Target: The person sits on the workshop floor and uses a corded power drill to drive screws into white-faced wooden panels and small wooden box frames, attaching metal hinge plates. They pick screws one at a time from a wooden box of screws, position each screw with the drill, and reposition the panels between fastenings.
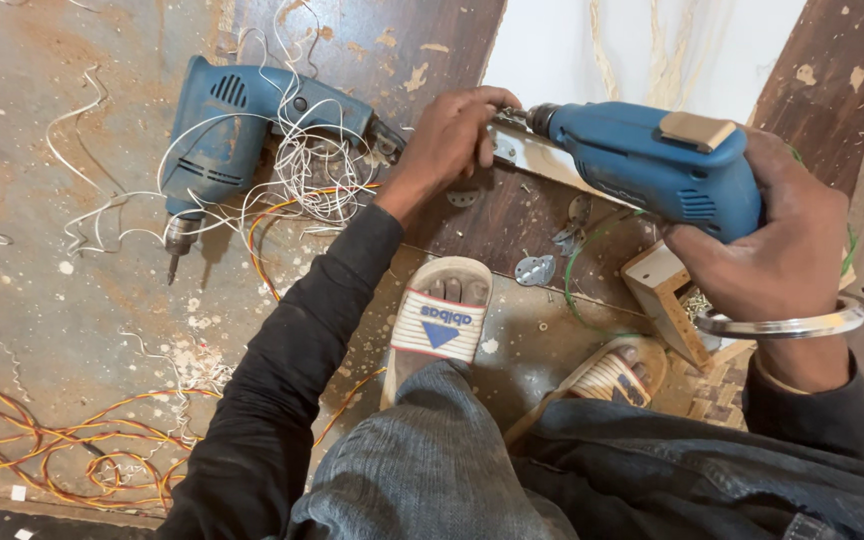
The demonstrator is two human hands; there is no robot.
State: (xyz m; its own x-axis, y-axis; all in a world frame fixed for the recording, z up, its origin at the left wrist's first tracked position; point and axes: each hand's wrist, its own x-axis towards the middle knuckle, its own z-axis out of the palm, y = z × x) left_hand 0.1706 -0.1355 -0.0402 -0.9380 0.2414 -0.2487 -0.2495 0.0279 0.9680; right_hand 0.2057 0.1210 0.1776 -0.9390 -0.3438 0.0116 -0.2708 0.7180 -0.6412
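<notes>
The right hand (pixel 777 250) is wrapped around the grip of a blue power drill (pixel 652 165), fingers closed tight on it. The drill lies roughly level, long axis running right to left, chuck pointing left toward the left hand (pixel 452 135). That hand's fingers are curled down over a pale metal strip (pixel 532 155) lying on a dark wooden board (pixel 512 215); the drill tip is hidden behind them, so contact cannot be confirmed. A tan rectangular patch sits on top of the drill body. A second blue drill (pixel 237 125) lies on the floor to the left, bit pointing down-left, tangled in white wire (pixel 317 170). Orange and yellow wire (pixel 62 450) coils at lower left. A striped sandal (pixel 442 320) carries a blue triangular mark. The right arm's sleeve is cut off by the frame.
</notes>
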